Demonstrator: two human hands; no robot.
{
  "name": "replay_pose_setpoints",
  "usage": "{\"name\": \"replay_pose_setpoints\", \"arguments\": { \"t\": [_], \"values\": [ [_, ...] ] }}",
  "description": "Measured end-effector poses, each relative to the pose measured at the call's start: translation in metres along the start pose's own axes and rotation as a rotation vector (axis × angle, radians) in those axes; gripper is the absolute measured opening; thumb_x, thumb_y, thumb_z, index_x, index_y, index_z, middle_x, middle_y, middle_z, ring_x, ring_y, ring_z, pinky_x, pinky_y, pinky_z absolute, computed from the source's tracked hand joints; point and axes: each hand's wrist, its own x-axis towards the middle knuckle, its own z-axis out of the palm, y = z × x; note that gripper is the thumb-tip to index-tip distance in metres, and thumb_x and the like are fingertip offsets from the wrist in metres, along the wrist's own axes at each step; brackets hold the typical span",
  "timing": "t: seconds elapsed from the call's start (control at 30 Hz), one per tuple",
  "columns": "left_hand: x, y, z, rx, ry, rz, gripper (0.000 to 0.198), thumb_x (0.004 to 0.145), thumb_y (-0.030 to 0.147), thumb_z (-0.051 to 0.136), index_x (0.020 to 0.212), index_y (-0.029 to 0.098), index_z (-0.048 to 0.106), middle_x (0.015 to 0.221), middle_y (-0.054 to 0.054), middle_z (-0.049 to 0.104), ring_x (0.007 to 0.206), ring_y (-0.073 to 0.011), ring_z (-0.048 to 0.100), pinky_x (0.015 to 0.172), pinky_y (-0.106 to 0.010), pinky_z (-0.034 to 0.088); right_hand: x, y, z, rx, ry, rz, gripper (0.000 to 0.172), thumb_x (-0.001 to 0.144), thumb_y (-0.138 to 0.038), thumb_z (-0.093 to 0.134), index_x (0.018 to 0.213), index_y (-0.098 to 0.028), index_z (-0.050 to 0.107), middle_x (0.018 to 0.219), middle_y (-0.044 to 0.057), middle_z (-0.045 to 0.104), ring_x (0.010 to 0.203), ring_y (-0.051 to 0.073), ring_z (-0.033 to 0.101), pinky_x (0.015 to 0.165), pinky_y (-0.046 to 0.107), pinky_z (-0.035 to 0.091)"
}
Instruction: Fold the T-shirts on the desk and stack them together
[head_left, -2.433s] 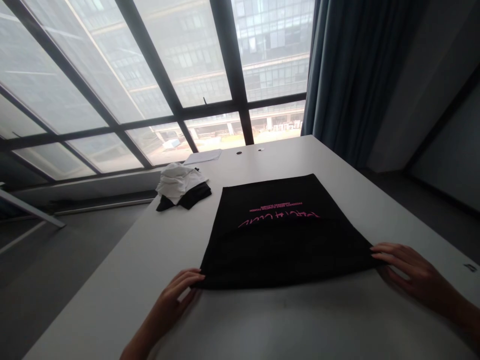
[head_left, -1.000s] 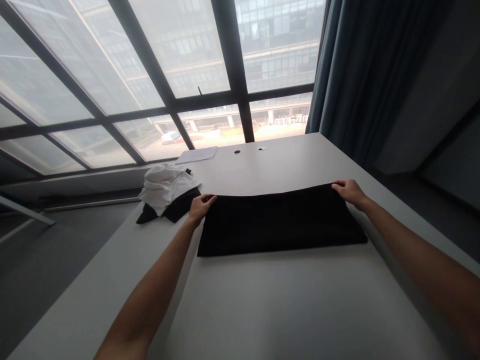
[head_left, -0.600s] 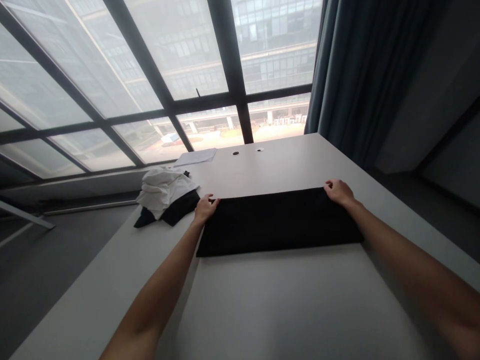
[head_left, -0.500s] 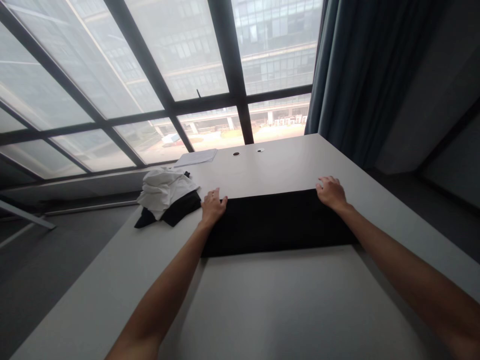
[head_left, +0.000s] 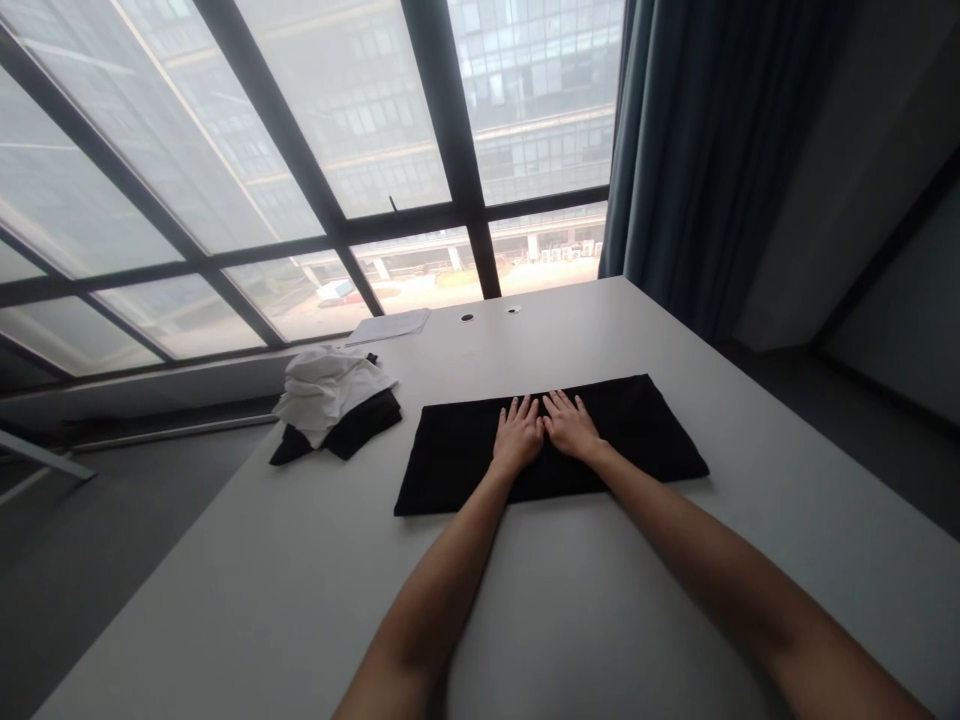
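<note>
A black folded cloth (head_left: 457, 455) lies as a long flat strip across the white table (head_left: 570, 590). My left hand (head_left: 519, 433) rests flat on its middle, fingers spread and pointing away from me. Right beside it, my right hand (head_left: 571, 425) also lies flat on the cloth with its fingers apart. The thumbs are close together, touching or nearly so. Neither hand grips anything. Both ends of the strip are uncovered. Whether the cloth is a garment cannot be made out.
To the left, a crumpled pile of white cloth (head_left: 322, 390) and black cloth (head_left: 367, 425) lies near the table edge. Papers (head_left: 388, 327) and two round cable holes (head_left: 467, 318) are at the far end. Beyond stand a window and a blue curtain (head_left: 675, 170).
My hands have moved inward from the two far corners of the black cloth to its middle, where they now lie side by side. The view has shifted slightly.
</note>
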Motion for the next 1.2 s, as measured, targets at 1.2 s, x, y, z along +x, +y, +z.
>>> {"name": "replay_pose_setpoints", "arguments": {
  "t": [1.2],
  "values": [
    [-0.006, -0.086, -0.046, 0.009, 0.083, -0.426, 0.049, 0.104, 0.033, 0.037, 0.148, 0.018, 0.051, 0.159, -0.011, 0.041, 0.151, -0.0297, 0.029, 0.123, -0.055, 0.018, -0.03, 0.099, -0.021, -0.208, 0.077, 0.284, 0.065, 0.102, -0.053, 0.03, 0.155, -0.017, 0.04, 0.164, 0.014, 0.03, 0.154, 0.029, 0.02, 0.122, 0.057, 0.012]
  ]
}}
